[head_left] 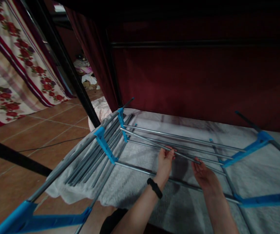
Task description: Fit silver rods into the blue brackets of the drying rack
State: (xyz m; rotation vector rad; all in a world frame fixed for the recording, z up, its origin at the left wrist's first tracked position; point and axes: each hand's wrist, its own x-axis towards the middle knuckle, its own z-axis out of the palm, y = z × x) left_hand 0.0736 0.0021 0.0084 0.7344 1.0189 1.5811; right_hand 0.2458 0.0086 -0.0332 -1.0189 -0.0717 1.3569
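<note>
A metal rack frame with grey tubes and blue plastic connectors [105,145] lies across a grey towel [152,123] on the floor. My left hand [165,161], with a black band on the wrist, is closed around a thin loose grey rod [144,138] that slants across the frame. My right hand [203,174] is palm up with its fingers curled under the same rod near its right end. A bundle of several loose grey rods [93,159] lies to the left of my hands inside the frame.
A dark red fabric wardrobe [203,74] with black poles stands right behind the frame. Terracotta floor tiles [32,136] lie to the left, with a flowered curtain [13,65] beyond. A black pole [64,65] slants up at left. Clutter sits on the far floor.
</note>
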